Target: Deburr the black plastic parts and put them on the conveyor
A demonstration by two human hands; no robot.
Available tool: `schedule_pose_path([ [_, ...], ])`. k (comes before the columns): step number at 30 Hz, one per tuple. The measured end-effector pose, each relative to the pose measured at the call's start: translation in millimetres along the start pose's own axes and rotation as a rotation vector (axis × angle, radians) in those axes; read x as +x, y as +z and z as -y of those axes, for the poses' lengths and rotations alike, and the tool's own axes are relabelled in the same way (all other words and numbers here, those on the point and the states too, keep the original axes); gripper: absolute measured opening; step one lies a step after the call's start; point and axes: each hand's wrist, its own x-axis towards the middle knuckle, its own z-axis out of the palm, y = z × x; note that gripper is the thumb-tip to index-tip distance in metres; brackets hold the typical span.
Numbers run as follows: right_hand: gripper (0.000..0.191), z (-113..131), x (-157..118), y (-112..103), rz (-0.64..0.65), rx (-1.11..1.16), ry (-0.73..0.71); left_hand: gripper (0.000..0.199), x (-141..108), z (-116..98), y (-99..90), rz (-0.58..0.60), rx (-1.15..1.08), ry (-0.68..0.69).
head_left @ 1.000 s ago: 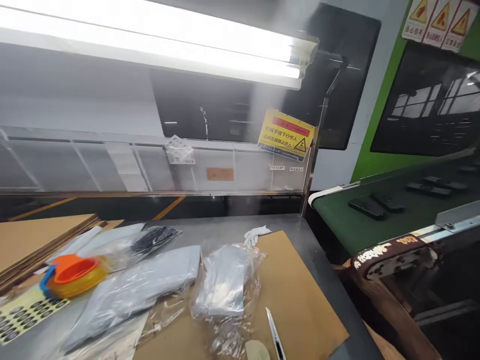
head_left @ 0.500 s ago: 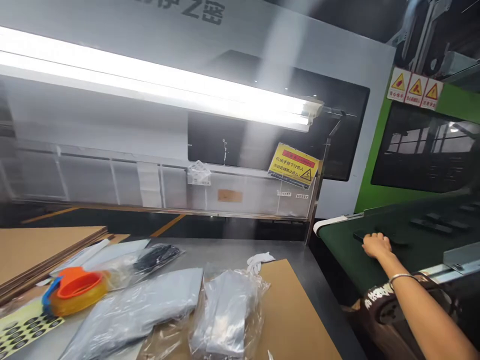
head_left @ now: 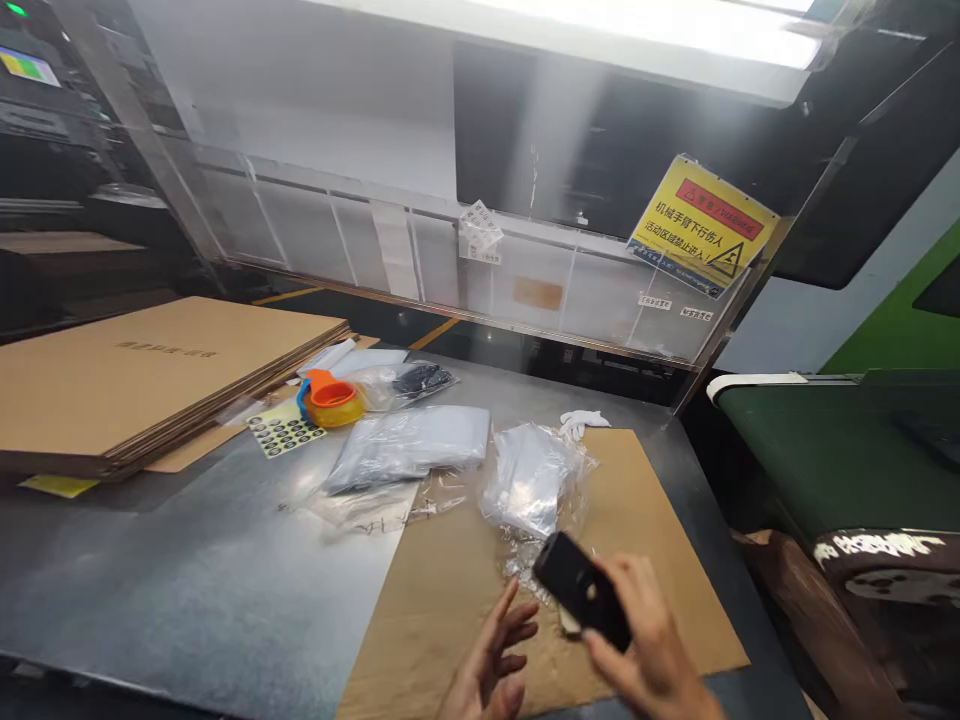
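Note:
My right hand [head_left: 649, 640] grips a flat, black rectangular piece [head_left: 577, 585] by its right end, thumb and fingers on opposite edges. The piece is tilted above a brown cardboard sheet [head_left: 442, 620]. To its left, my left hand [head_left: 495, 660] is open, fingers spread and pointing up, apart from the piece. Just beyond both hands lies a bundle of clear plastic bags [head_left: 532, 480]. Something small and pale shows partly under the black piece, too covered to name.
A second pile of clear bags [head_left: 420, 440], an orange tape dispenser [head_left: 331, 400], a sticker sheet [head_left: 285, 428] and a white glove [head_left: 583, 423] lie on the metal table [head_left: 187, 580]. Stacked cardboard [head_left: 172, 370] sits left; a green conveyor belt [head_left: 825, 450] runs along the right.
My right hand has come from the conveyor belt to above the cardboard, bringing a black piece. My left hand has entered view. The camera has turned left and down.

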Motion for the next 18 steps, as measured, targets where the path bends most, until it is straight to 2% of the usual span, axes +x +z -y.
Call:
schedule_pose_path([
  [1,0.053,15.9,-13.4,28.9,-0.056,0.100,-0.093,0.074,0.6,4.7,10.9,-0.021,-0.090,-0.016],
  [3,0.054,28.7,-31.6,68.4,-0.075,0.238,-0.188,0.059,-1.8,8.5,19.6,-0.150,-0.143,-0.102],
  [4,0.047,26.4,-35.8,79.8,-0.066,0.264,-0.177,0.052,-4.5,8.3,18.2,-0.216,-0.118,-0.115],
  [6,0.036,10.1,-36.7,93.0,-0.069,0.164,-0.022,0.042,-11.8,5.8,8.6,-0.286,0.002,-0.064],
  [9,0.036,-20.2,-31.5,107.7,-0.087,-0.048,0.200,0.035,-22.1,2.8,-8.7,-0.209,0.229,0.126],
  [11,0.040,-31.2,-31.4,117.0,-0.064,-0.060,0.218,0.031,-25.8,2.4,-17.1,-0.107,0.379,0.266],
  [14,0.037,-28.0,-35.9,115.0,-0.009,-0.011,0.184,0.037,-27.6,-0.6,-24.2,-0.001,0.527,0.384],
  [18,0.038,7.6,-34.1,74.5,0.075,0.167,0.069,0.040,-28.2,-13.0,-24.3,0.061,0.550,0.370],
])
